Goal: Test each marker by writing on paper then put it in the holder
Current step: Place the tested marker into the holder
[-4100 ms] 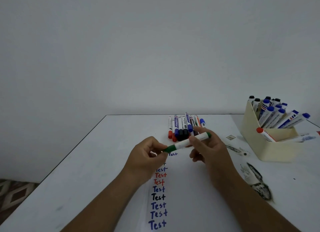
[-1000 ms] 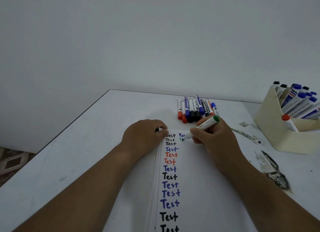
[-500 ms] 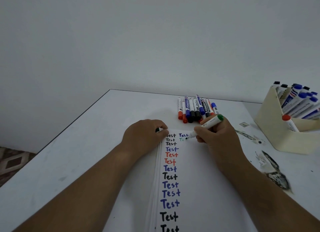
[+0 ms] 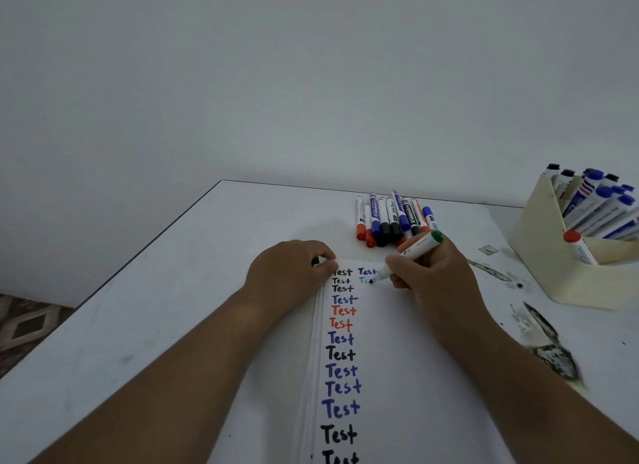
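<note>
I see my right hand (image 4: 432,280) pinching the green marker (image 4: 411,254), tip on paper (image 4: 397,360) mid-word; left hand (image 4: 294,270) prob. grips its cap. Approx. ten untested; holder (image 4: 553,266) well right, part-full.

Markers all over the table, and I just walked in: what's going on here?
A person is testing markers. The right hand holds a green marker, its tip on the paper, partway through a green "Test" beside a column of earlier ones. The left hand pinches the green cap. Untested markers lie behind; others stand in the beige holder.
</note>
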The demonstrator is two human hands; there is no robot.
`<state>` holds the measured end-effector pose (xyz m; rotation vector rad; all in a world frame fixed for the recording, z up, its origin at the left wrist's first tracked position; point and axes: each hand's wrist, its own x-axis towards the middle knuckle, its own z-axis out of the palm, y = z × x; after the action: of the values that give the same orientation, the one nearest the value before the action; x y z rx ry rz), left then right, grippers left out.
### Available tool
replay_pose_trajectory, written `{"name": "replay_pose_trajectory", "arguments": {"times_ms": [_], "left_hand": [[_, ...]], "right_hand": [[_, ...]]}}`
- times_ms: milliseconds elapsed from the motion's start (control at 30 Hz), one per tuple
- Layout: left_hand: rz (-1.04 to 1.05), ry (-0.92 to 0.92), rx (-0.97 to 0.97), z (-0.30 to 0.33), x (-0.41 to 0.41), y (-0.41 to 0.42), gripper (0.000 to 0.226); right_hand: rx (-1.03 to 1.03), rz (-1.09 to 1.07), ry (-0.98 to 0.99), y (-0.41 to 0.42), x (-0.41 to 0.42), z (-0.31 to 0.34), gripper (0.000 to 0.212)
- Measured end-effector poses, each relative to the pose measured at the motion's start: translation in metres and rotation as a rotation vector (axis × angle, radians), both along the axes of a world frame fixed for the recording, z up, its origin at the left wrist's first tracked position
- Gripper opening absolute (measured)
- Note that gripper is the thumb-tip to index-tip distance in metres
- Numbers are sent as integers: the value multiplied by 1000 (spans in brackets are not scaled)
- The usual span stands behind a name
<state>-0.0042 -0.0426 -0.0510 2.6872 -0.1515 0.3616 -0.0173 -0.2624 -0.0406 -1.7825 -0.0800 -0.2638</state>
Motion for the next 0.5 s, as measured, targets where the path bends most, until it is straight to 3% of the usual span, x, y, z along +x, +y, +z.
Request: {"name": "replay_pose_trajectory", "arguments": {"times_ms": [500], "left_hand": [[-6, 14, 5, 1, -2, 0, 27]], "right_hand": [[42, -21, -10, -3, 3, -4, 11]]}}
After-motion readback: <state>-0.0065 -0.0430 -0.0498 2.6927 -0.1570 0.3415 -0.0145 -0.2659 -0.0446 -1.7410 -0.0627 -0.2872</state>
